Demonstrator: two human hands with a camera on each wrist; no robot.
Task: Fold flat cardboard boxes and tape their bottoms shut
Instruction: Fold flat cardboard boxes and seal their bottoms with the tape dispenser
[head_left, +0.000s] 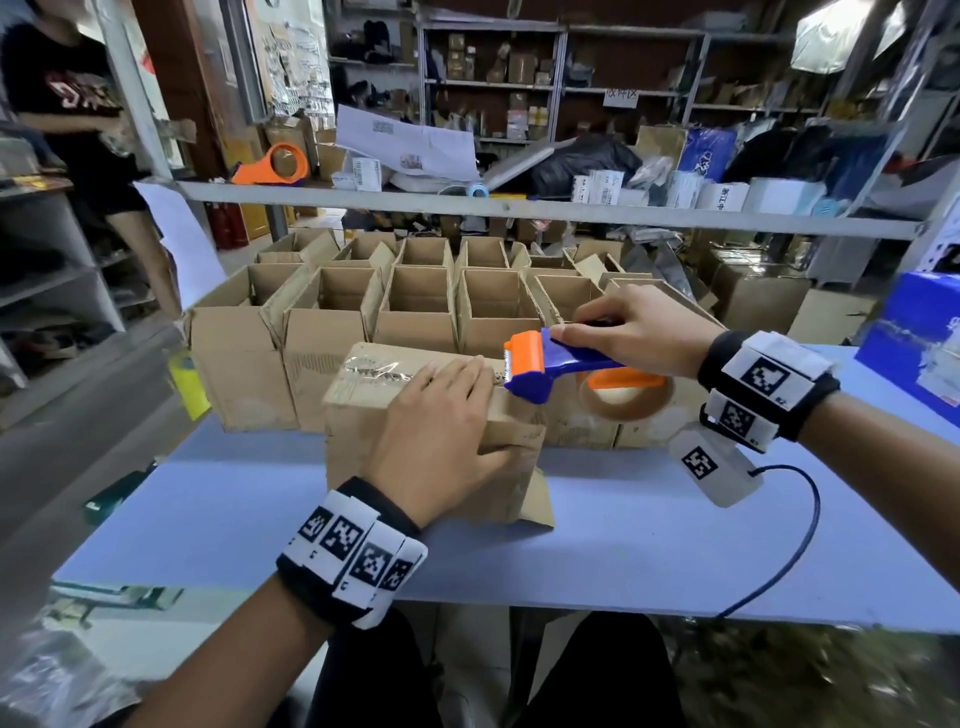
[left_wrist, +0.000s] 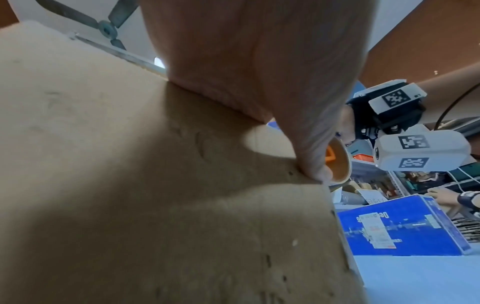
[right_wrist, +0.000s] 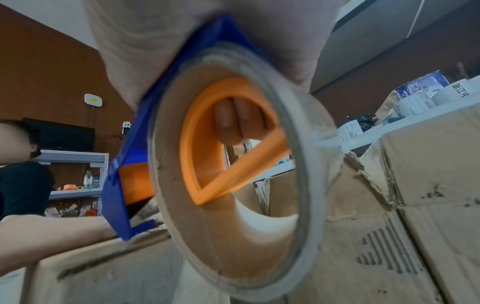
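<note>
A cardboard box (head_left: 348, 452) stands bottom-up on the blue table (head_left: 649, 545), with a strip of clear tape (head_left: 374, 370) along its closed flaps. My left hand (head_left: 447, 410) lies flat on the box top, and its thumb (left_wrist: 298, 123) presses on the near side of the box (left_wrist: 130, 185). My right hand (head_left: 628, 327) grips a blue and orange tape dispenser (head_left: 535, 364), whose head sits at the right end of the box top. The tape roll (right_wrist: 233, 236) fills the right wrist view, with my fingers (right_wrist: 233, 121) showing through its orange core.
Rows of folded open-topped boxes (head_left: 415, 301) stand right behind the box. A blue carton (head_left: 914, 343) sits at the table's right edge. A cable (head_left: 800, 540) loops over the table on the right. A second orange dispenser (head_left: 275, 163) lies on the shelf. A person (head_left: 72, 104) stands far left.
</note>
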